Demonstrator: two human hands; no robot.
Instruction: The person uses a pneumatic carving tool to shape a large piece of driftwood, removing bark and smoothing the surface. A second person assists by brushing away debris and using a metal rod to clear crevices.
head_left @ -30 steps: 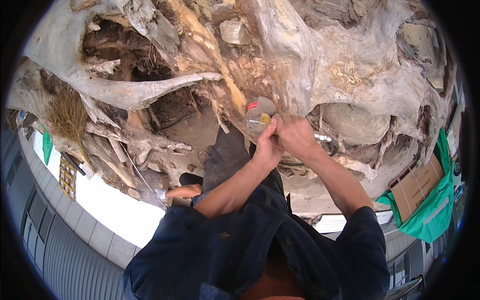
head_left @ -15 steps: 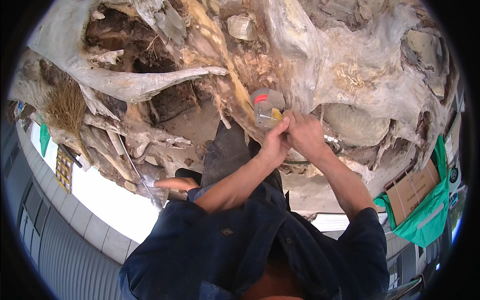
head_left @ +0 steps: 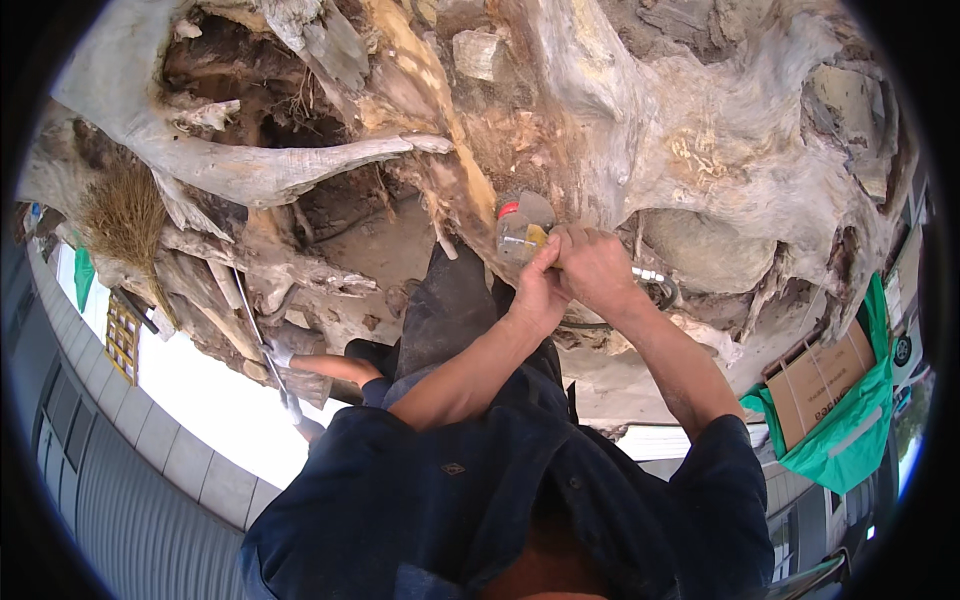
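broom: straw broom [head_left: 125, 215] at far left of the frame, leaning on the wood — well apart from the hands, not in play.
stump: huge pale weathered root stump [head_left: 700, 150] fills the upper half; I see hollows and bare roots at upper left, smoother pale mass at upper right.
step: I read this as grinding or sanding the root surface at centre frame — a judgement, the contact spot is hidden behind the tool.
tool: small handheld power tool with clear guard and red cap [head_left: 520, 225], centre frame, pressed against the ridge of wood just above the hands.
left hand: left hand [head_left: 535, 290] just below the tool, fingers curled tight round its body, forearm rising from lower centre.
right hand: right hand [head_left: 595, 265] touching the left, fingers closed over the rear of the tool, wrist bent down; forearm runs in from lower right.
hose: thin line with metal fitting [head_left: 650, 280] trails right from the hands.
next move: I'd say steady two-handed pressure and a slow slide along the ridge.
bag: green bag with cardboard [head_left: 835, 400] at right edge.
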